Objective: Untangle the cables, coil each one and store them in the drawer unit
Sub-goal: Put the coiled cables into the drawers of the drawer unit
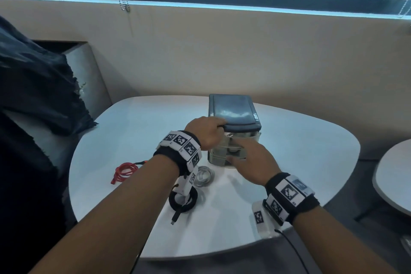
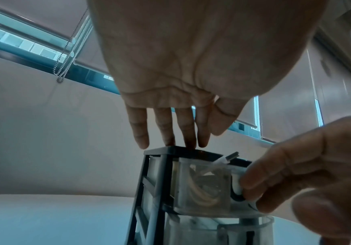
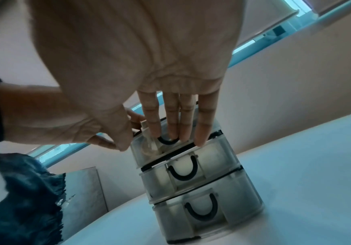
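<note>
Translucent top drawer point(image 3: 170, 145) held a coiled white cable point(image 2: 204, 194), plug protruding. Left hand point(image 1: 205, 132), fingers straight, steadied the drawer unit point(image 1: 234, 115); right hand point(image 1: 253, 160) pressed flat, closing it. Next: tuck plug, fetch black cable point(image 1: 183, 201).

I see my left hand point(image 1: 205, 131) resting on the dark grey lid of the translucent plastic drawer unit point(image 1: 233, 115); my right hand point(image 1: 253, 162) touches its drawer fronts.

drawer unit point(image 1: 233, 115) on table point(image 1: 300, 151), three coiled cables point(image 1: 183, 201) left before it
</note>
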Demonstrator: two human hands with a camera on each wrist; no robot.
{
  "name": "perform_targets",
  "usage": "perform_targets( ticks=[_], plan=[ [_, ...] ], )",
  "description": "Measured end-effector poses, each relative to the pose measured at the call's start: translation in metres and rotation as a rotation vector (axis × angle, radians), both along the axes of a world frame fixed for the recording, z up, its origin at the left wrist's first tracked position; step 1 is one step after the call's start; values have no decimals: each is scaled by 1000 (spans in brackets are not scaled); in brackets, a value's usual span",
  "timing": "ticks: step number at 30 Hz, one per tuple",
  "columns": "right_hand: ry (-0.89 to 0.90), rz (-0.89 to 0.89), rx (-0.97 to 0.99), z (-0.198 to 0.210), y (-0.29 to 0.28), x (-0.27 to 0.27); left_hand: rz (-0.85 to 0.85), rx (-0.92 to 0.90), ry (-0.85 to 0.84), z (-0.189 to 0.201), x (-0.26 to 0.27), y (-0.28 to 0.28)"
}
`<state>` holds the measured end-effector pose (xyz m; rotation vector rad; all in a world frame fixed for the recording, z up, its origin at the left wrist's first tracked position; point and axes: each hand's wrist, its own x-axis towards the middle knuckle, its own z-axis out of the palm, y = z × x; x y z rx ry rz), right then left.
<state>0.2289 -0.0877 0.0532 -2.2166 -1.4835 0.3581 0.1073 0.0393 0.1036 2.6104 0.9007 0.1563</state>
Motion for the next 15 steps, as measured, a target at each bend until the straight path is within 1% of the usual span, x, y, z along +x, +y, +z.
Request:
perform_targets(
  ticks=[4,6,7,9,10,11,13,15],
  plan=[
    [28,39,-58,-4,16,7,-15,16,13,2,0,2],
    [9,40,-45,-6,16,8,-3,-8,-24,0,0,5],
    [-11,7,-15,-5,14,8,8,-22,-52,-2,0,7],
    [-69,-118,102,-4,10,10,27,-23,-95,-7,2,11],
    [-137,-162,162,-1,8,12,37,-8,-103,-9,4,12],
    [-207,-176,175,2,8,14,46,14,-106,-11,6,11],
    [-291,-130,110,5,11,21,63,59,-117,-13,11,9],
    [-319,-72,12,5,13,26,96,95,-138,-16,17,6]
  ],
)
